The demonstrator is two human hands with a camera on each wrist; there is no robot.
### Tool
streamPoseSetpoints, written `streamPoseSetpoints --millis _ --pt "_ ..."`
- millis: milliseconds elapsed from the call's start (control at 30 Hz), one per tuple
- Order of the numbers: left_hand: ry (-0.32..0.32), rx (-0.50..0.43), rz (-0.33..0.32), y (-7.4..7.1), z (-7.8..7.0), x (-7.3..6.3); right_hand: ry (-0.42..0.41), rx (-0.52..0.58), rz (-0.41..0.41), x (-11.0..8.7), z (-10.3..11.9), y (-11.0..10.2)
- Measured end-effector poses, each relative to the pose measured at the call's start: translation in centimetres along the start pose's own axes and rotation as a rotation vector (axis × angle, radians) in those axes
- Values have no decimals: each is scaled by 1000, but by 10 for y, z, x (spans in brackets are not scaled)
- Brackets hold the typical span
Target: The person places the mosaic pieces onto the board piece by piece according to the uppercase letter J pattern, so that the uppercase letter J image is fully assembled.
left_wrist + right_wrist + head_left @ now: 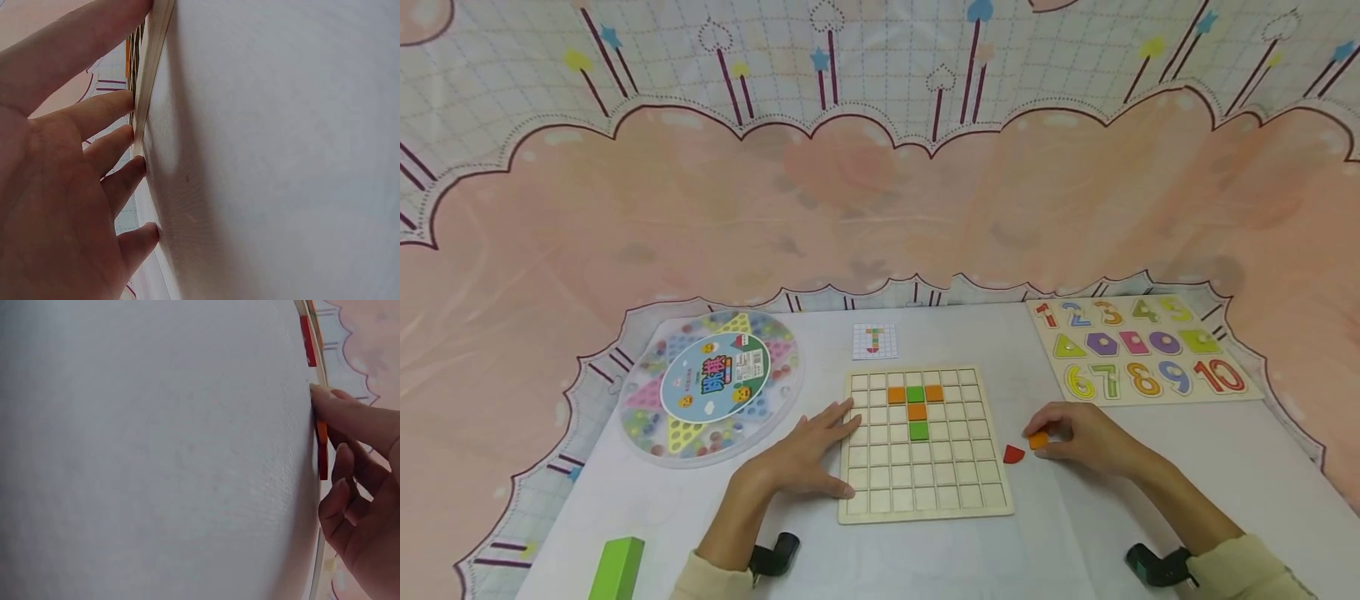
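Orange tile (1038,441) pinched by right fingers (1056,451) (red piece (323,464) seemingly beside it), left fingers (831,417) spread, touching gridded board (925,517).

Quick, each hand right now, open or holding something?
Left hand: open, touching the pale wooden grid board.
Right hand: closed, pinching a small flat orange tile.

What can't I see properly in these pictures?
- Head view: the near end of the green block, cut off by the bottom edge.
- Head view: writing on the white label, too small.
- Left wrist view: the squares of the board, seen nearly edge-on.
- Right wrist view: the shape of the lower red piece, edge-on; in the head view, the right hand probably covers it.
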State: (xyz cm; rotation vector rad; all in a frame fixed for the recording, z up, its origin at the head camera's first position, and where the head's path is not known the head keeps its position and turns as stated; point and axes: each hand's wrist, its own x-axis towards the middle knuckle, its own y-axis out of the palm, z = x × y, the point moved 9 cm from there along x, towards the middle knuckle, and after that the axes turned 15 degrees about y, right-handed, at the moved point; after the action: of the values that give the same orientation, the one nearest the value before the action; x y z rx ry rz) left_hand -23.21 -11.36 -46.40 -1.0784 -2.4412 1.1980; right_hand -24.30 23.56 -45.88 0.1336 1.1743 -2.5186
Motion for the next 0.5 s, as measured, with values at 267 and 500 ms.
streamPoseSetpoints --millis 267,500 --pt "4 2 2 1 1 0 54 -3 10 3 -2 0" --pt "1 -10 1 0 -1 -1 36 -21 3 4 1 1"
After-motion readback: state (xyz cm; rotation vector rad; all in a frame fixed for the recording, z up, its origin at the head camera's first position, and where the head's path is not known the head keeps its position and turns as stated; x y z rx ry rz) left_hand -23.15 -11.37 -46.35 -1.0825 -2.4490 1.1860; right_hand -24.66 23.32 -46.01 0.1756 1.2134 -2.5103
